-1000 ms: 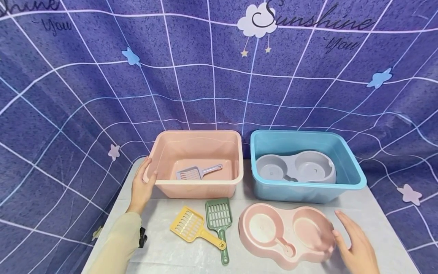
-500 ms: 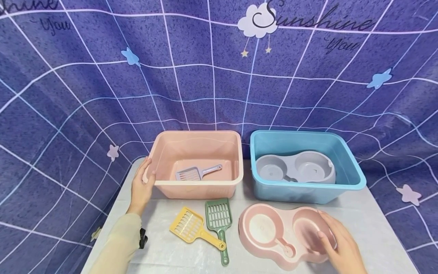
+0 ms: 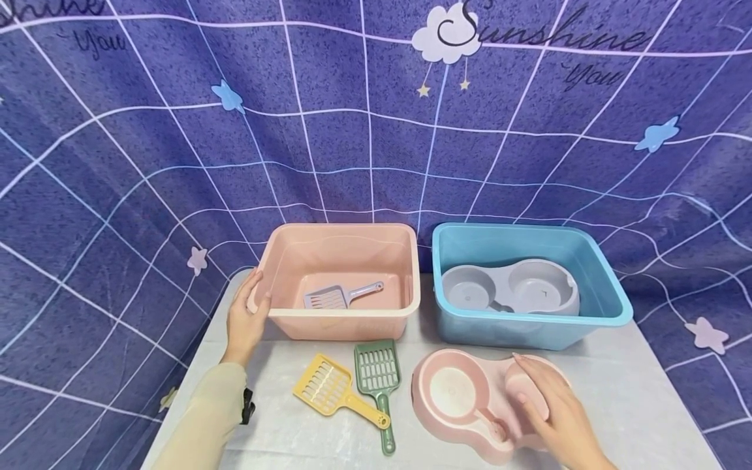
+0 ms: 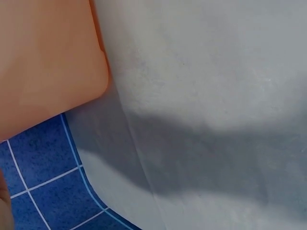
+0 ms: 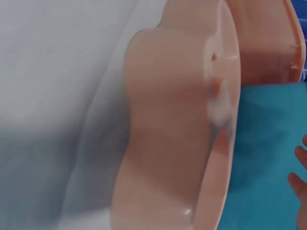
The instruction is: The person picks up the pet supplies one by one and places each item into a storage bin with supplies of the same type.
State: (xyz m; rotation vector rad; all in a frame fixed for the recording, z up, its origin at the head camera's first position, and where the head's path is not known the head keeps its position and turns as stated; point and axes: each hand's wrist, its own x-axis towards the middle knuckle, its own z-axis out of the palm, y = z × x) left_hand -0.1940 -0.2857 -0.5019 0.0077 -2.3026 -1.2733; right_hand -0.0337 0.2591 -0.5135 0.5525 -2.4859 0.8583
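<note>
At the left, my left hand [image 3: 243, 324] touches the left front corner of a pink bin [image 3: 343, 327], its thumb by the front rim. That corner is close in the left wrist view. Inside the bin lies a lilac litter scoop [image 3: 365, 292]. My right hand [image 3: 555, 408] is over the right-hand hollow of a pink double pet bowl [image 3: 427, 418], fingers and thumb spread apart and partly hiding it. In the right wrist view the fingertips [image 5: 300, 179] stand apart from the bowl's side.
A blue bin [image 3: 529, 331] at the back right holds a grey double pet bowl [image 3: 499, 281]. On the white table [image 3: 276, 431] a yellow litter scoop [image 3: 331, 385] lies with its handle across a green litter scoop [image 3: 378, 372]. A patterned curtain [image 3: 376, 150] hangs behind.
My right hand has moved left from the pink double bowl's right edge to over its right-hand hollow. My left hand stays at the pink bin's corner.
</note>
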